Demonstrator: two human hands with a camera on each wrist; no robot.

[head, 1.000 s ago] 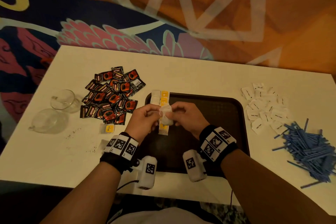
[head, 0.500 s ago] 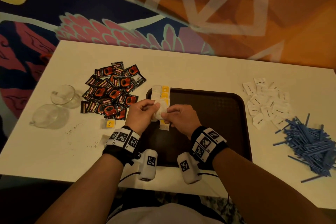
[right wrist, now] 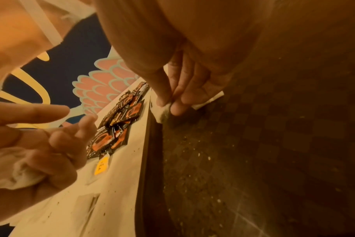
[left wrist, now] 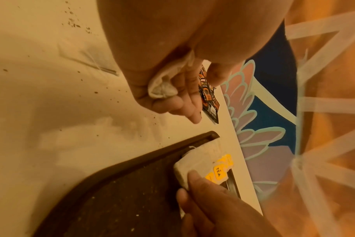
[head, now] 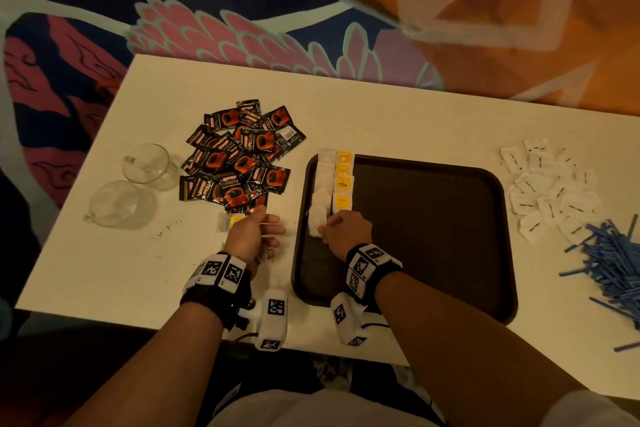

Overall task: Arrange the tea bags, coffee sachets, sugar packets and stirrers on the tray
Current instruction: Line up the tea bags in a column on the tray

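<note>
**Counter: contents**

White counter point(head: 398, 121), rectangular. Lying directly on it: dark brown tray point(head: 433, 236), centre; heap of black-and-red coffee sachets point(head: 239, 156), left of tray; two clear glass cups point(head: 135, 184), far left; loose tea bag with yellow tag point(head: 230, 221); white sugar packets point(head: 547, 191), right; blue stirrers point(head: 613, 267), far right; scattered dark specks point(head: 166, 229).

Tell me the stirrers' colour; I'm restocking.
Blue: the thin plastic stirrers lie in a loose pile at the table's right edge, shown best in the head view.
</note>
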